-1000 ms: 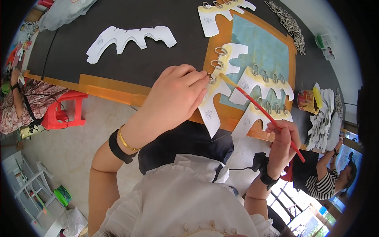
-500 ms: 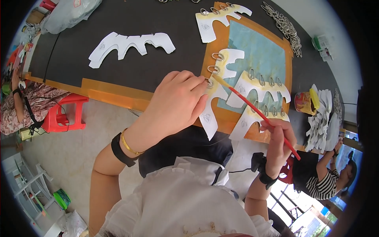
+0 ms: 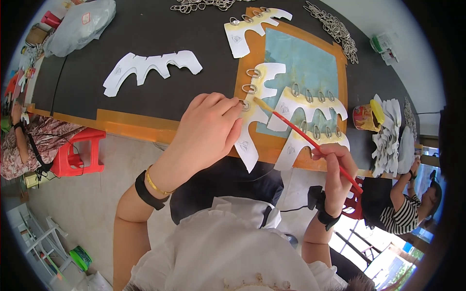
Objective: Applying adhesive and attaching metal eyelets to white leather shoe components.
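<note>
My left hand [image 3: 208, 130] is closed, its fingertips pinching a small oval metal ring [image 3: 246, 105] at the edge of a white scalloped cutout [image 3: 247, 151]. A red-handled paintbrush [image 3: 310, 139] is in my right hand [image 3: 336, 167], fingers wrapped round its shaft. Its pale bristle tip touches the yellowish coating on that cutout, beside the ring. Two more rings [image 3: 250, 88] sit along the same edge, farther from me. Just right lie two similar cutouts [image 3: 285, 115], each with several rings along its yellowed top edge. The left fingertips partly cover the pinched ring.
Orange tape [image 3: 131, 121] borders the dark table and a blue-green sheet [image 3: 310, 53]. A plain cutout [image 3: 145, 65] lies left, another ringed one [image 3: 239, 41] beyond. At right stand a tub [image 3: 364, 118] and stacked cutouts [image 3: 386, 145]. Chains [image 3: 335, 31] lie far right; people work both sides.
The whole view has shifted, so the table things sit a little farther left. The brush tip has moved slightly across the cutout, away from the second ring. Both hands keep their hold.
</note>
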Available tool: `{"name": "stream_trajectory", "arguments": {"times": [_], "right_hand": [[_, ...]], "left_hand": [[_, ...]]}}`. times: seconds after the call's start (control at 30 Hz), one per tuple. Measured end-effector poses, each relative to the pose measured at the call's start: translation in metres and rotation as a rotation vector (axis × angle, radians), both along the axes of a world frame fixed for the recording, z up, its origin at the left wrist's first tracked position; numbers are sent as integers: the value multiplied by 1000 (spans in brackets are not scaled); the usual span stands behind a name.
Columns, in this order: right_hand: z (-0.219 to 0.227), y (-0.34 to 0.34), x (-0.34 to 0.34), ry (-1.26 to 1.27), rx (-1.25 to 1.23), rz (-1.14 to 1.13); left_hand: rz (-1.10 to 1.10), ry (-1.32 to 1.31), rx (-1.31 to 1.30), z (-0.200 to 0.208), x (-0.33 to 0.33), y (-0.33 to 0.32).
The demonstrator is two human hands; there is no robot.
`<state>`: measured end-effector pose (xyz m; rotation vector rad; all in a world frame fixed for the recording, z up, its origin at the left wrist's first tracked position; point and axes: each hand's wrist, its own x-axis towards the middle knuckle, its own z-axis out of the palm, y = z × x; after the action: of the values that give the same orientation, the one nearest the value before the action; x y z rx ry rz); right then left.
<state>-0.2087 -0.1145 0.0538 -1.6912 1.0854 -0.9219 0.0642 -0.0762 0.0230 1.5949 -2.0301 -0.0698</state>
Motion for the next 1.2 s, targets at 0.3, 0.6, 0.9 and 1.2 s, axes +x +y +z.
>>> {"name": "stream_trajectory", "arguments": {"times": [0.3, 0.6, 0.9, 1.2], "right_hand": [[10, 0, -36, -440, 30, -306], [29, 30, -158, -288, -494, -805], [75, -8, -171, -57, -632, -804], [96, -29, -170, 56, -648, -754]], "left_hand": [[-30, 83, 142, 15, -6, -5], [39, 290, 176, 47, -29, 5], [-654, 292, 442, 128, -128, -27], [-581, 24, 38, 51, -255, -190]]}}
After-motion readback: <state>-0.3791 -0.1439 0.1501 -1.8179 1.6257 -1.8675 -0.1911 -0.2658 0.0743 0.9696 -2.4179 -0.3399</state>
